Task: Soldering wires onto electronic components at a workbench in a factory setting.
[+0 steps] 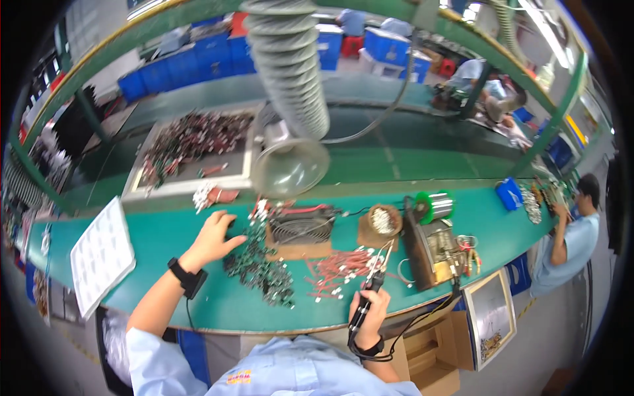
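My left hand (212, 239) hovers at the left edge of a pile of small dark green-black parts (264, 274), thumb and fingers apart, with nothing visible in its grip. My right hand (371, 315) is wrapped round the black handle of a soldering iron (376, 282), whose metal end points away toward a round container of small white pieces (383, 220). Left of that tip lies a heap of short red wires with white ends (340, 269). Behind the two piles, a dark coiled piece (300, 228) rests on a brown cardboard base.
A solder wire spool (434, 206) stands by a metal soldering unit (429, 247) on the right. A clear fume hood (290, 168) hangs over the bench. Beyond it is a tray of wired parts (198, 142); a white compartment tray (102, 257) lies left. A co-worker (571, 241) sits far right.
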The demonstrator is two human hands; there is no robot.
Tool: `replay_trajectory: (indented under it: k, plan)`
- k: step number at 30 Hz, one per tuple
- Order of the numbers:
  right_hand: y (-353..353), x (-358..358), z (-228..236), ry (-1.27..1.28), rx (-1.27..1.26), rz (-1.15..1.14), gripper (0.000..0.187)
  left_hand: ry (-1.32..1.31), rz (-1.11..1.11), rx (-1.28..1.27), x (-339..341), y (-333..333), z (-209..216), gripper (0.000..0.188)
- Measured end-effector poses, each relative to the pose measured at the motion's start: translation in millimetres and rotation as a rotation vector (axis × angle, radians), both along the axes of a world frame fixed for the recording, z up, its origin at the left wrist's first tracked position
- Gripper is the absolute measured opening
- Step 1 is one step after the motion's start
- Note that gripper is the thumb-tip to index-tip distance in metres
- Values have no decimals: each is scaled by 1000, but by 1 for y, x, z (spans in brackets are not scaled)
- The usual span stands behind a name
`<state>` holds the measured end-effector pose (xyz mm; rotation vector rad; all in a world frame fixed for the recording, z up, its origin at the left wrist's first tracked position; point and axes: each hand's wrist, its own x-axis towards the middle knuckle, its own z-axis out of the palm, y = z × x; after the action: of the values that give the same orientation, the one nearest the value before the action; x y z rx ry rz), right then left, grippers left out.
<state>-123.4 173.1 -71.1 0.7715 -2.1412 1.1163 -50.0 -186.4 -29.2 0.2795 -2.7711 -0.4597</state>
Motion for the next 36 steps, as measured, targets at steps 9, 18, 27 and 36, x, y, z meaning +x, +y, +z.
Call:
replay_trajectory:
  k: [9, 18, 27, 36]
  plan:
    - [6, -2, -9, -47, -51, 4, 41, -268, -152, 44, 14, 7, 9, 42]
    - [6, -3, -10, -37, -39, 60, 41, 28, -69, -43, 5, 19, 17, 30]
    - [3, 0, -12, -101, -22, -4, 32, -422, -129, 121, 22, 41, 36, 25]
    - [0, -1, -17, -114, -105, 18, 34, -105, -141, 194, -19, 31, 13, 28]
